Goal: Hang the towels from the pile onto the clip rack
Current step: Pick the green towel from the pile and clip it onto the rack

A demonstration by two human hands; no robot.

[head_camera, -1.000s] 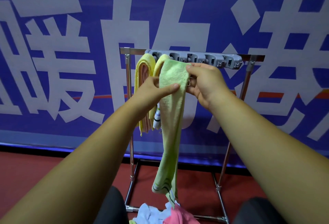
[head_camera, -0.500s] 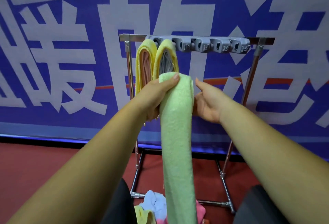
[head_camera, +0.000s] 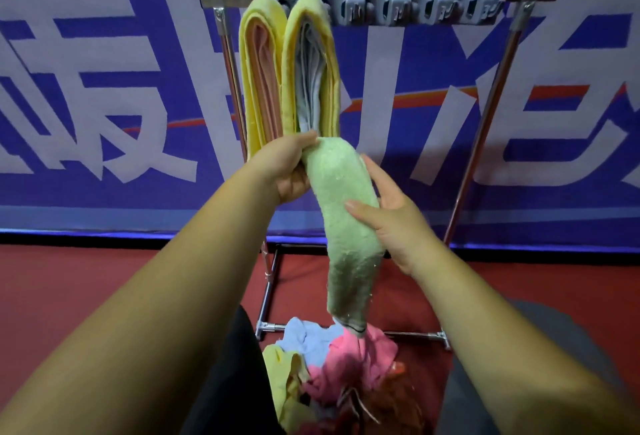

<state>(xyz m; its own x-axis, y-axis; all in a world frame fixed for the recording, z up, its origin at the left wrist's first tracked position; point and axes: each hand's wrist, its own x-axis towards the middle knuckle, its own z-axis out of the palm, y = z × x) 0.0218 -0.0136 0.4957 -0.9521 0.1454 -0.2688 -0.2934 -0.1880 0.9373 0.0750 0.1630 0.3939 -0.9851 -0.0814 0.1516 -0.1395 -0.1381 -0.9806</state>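
Holding a folded green towel (head_camera: 341,182) near the clip rack (head_camera: 415,9), the person's left hand (head_camera: 287,168) has its fingers curled round the towel's top end. The right hand (head_camera: 398,223) clamps thumb and fingers round its middle. The lower end dangles over the pile (head_camera: 346,358) on the floor. 2 yellow towels (head_camera: 259,54) hang from the rack's left clips.

Bare forearms (head_camera: 194,279), dark trousers (head_camera: 228,382) (knees only)
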